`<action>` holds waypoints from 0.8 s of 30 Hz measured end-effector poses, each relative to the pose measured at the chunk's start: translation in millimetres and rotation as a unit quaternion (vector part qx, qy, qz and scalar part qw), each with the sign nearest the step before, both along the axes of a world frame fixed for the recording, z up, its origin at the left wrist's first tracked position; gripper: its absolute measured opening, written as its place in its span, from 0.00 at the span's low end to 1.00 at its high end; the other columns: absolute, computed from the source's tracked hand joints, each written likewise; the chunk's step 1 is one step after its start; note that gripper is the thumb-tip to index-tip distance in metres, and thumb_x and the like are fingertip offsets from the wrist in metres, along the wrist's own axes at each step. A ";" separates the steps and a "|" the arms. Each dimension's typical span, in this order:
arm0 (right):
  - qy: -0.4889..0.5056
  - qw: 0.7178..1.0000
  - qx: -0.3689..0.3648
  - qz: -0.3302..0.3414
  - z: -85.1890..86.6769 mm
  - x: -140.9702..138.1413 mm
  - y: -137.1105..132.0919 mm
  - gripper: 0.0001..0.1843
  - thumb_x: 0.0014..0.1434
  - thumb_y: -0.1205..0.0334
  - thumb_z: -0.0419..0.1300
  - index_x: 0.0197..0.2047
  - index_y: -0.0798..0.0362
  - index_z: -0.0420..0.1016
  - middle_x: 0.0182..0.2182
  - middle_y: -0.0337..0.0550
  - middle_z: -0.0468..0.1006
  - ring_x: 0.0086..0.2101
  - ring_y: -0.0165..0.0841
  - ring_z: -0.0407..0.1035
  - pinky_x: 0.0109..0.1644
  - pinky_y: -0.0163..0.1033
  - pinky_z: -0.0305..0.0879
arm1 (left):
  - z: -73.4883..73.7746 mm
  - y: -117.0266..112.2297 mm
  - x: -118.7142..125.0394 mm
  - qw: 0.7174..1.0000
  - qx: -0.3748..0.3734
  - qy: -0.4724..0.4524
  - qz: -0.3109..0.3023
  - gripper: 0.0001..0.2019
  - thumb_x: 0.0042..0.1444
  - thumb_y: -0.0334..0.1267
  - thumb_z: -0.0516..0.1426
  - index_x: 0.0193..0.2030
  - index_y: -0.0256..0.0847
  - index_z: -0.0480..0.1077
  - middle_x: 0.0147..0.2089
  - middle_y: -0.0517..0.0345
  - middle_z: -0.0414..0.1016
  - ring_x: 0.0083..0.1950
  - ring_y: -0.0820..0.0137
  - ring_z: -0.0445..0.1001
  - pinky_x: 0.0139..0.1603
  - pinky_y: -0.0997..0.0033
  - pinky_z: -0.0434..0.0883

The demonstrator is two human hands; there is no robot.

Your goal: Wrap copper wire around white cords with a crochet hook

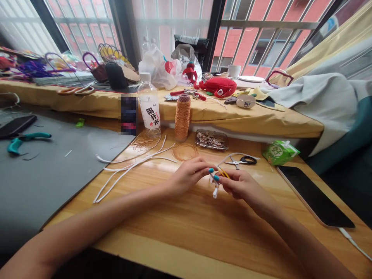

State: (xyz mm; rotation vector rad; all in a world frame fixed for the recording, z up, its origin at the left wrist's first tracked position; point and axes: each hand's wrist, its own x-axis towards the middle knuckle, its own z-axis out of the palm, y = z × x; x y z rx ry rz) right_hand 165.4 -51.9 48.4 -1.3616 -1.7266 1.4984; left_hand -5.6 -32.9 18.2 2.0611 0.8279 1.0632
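My left hand [190, 172] and my right hand [240, 184] meet above the wooden table. Between their fingertips is a white cord [215, 192], folded or bunched, with a short end hanging down. Thumb and fingers of both hands are pinched on it. A slim yellow tool [223, 173] shows between the fingers of my right hand; its kind is partly hidden. Just behind my right hand lie small scissors [247, 160] with black handles. Several loose white cords [128, 169] lie to the left of my left hand.
A cone of orange-brown thread [182, 118], a plastic bottle [149, 106] and a clear box of small pieces [212, 140] stand behind my hands. To the right are a phone [315, 195] and a green packet [279, 152]. Teal pliers [27, 141] lie on the grey mat [66, 170].
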 end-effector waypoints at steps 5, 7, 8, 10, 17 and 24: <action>0.037 0.998 -0.050 -0.016 -1.0 3.1 4.5 0.18 0.47 0.47 0.57 0.26 0.56 0.64 0.13 0.28 0.52 0.15 0.19 0.40 0.17 0.30 0.33 | -3.8 3.9 -1.0 1.000 0.009 -0.011 -0.016 0.13 0.56 0.30 0.46 0.44 0.40 0.68 0.35 0.54 0.66 0.37 0.73 0.65 0.37 0.74 0.63; 0.020 0.998 -0.056 -0.003 -0.8 2.8 5.2 0.19 0.46 0.47 0.57 0.26 0.57 0.65 0.13 0.29 0.54 0.14 0.19 0.42 0.17 0.30 0.34 | -5.1 5.0 -1.7 0.999 0.027 -0.007 -0.022 0.12 0.55 0.30 0.46 0.40 0.38 0.69 0.34 0.55 0.67 0.37 0.73 0.66 0.38 0.74 0.63; 0.009 0.998 -0.057 0.007 -0.6 2.4 5.0 0.19 0.45 0.46 0.57 0.26 0.57 0.65 0.13 0.30 0.56 0.15 0.19 0.44 0.17 0.30 0.34 | -5.5 5.3 -2.0 0.999 0.035 -0.005 -0.025 0.11 0.55 0.30 0.47 0.38 0.38 0.69 0.33 0.55 0.68 0.36 0.74 0.66 0.38 0.75 0.63; -0.011 0.998 -0.053 0.024 -0.7 1.2 3.9 0.20 0.46 0.46 0.57 0.25 0.57 0.65 0.13 0.31 0.57 0.15 0.20 0.46 0.17 0.30 0.35 | -6.0 5.2 -2.3 0.998 0.054 -0.004 -0.028 0.10 0.55 0.30 0.48 0.35 0.37 0.70 0.32 0.56 0.68 0.35 0.74 0.66 0.37 0.76 0.63; -0.034 0.997 -0.052 0.036 -3.4 0.6 1.4 0.20 0.46 0.46 0.57 0.24 0.57 0.65 0.12 0.30 0.54 0.15 0.19 0.44 0.18 0.31 0.34 | -4.6 2.8 -1.5 0.997 0.074 0.011 -0.030 0.06 0.53 0.30 0.51 0.30 0.34 0.68 0.29 0.56 0.67 0.33 0.75 0.65 0.34 0.77 0.63; -0.017 0.996 -0.062 0.063 -6.8 2.8 2.6 0.19 0.46 0.47 0.57 0.25 0.57 0.66 0.12 0.30 0.55 0.15 0.19 0.45 0.18 0.31 0.35 | -3.3 0.7 -1.0 0.999 0.002 0.005 -0.037 0.03 0.49 0.29 0.54 0.26 0.35 0.64 0.27 0.60 0.64 0.30 0.77 0.63 0.31 0.79 0.60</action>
